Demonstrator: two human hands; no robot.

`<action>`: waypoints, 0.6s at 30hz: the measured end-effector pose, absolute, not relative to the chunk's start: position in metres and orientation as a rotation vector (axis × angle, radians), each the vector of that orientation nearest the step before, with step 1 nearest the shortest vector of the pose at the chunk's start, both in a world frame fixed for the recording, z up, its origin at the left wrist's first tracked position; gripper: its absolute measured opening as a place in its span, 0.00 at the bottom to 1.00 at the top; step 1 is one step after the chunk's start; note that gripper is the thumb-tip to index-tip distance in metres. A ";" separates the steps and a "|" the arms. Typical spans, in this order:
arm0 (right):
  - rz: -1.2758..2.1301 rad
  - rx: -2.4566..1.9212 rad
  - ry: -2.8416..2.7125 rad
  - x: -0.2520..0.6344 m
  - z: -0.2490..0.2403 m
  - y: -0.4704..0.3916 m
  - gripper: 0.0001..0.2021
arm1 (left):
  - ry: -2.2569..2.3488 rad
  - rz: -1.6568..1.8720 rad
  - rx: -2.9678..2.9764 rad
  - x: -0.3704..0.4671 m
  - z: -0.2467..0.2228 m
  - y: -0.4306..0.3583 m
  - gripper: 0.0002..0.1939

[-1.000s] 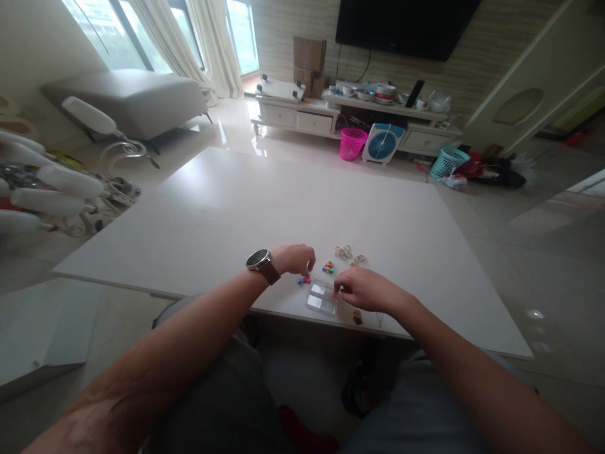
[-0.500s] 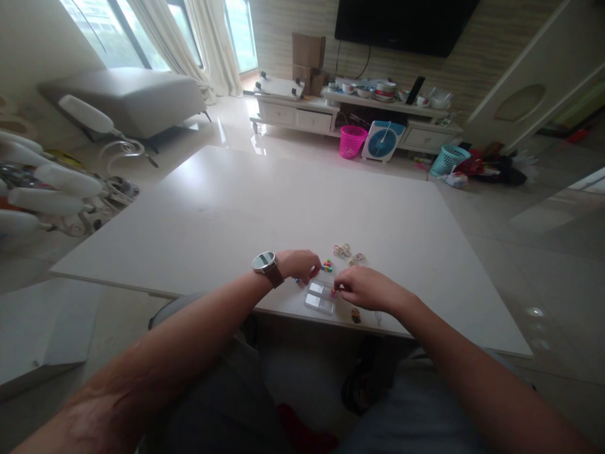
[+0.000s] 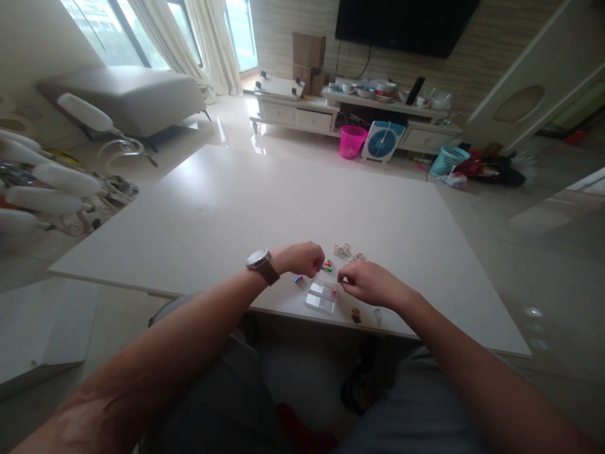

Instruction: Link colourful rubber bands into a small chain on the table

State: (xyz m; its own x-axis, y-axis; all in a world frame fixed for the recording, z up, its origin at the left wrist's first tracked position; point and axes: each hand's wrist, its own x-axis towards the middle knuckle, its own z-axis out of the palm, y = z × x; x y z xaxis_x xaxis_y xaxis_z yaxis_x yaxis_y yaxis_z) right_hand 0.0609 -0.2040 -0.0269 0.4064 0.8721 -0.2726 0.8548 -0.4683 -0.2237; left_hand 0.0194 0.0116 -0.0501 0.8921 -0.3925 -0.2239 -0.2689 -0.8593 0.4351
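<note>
Clear compartment case (image 3: 321,302) lies near the table's (image 3: 293,202) edge, presumably for easy reach; its dividers confine an orange-pink piece (image 3: 333,291) far right; left hand (image 3: 307,259) and right hand (image 3: 366,280) curl narrowly, any contents indeterminable

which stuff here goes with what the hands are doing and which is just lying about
Likely in use: clear box near the right hand; pink-orange piece at the box; bright pieces by the left hand; perhaps pale loops, yellow figure

Likely just around: fan, pink basket, teal basket, cardboard boxes, television
</note>
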 end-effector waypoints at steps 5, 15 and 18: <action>0.511 -2.603 -1.571 0.060 -0.027 -0.204 0.09 | -0.667 -0.379 2.534 0.011 -0.051 -0.011 0.05; 0.528 -2.643 -1.588 0.062 -0.025 -0.207 0.10 | -0.743 -0.299 2.516 0.009 -0.067 -0.027 0.04; 0.522 -2.638 -1.589 0.062 -0.024 -0.207 0.11 | -0.738 -0.294 2.506 0.008 -0.069 -0.028 0.04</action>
State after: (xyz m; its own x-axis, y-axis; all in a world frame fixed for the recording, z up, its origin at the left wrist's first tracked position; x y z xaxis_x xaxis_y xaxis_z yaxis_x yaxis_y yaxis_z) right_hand 0.0619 -0.2073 -0.0236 0.4268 0.8622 -0.2730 0.8561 -0.4824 -0.1852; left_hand 0.0083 -0.0285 -0.0686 0.8291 -0.5557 -0.0614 -0.4461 -0.7237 0.5266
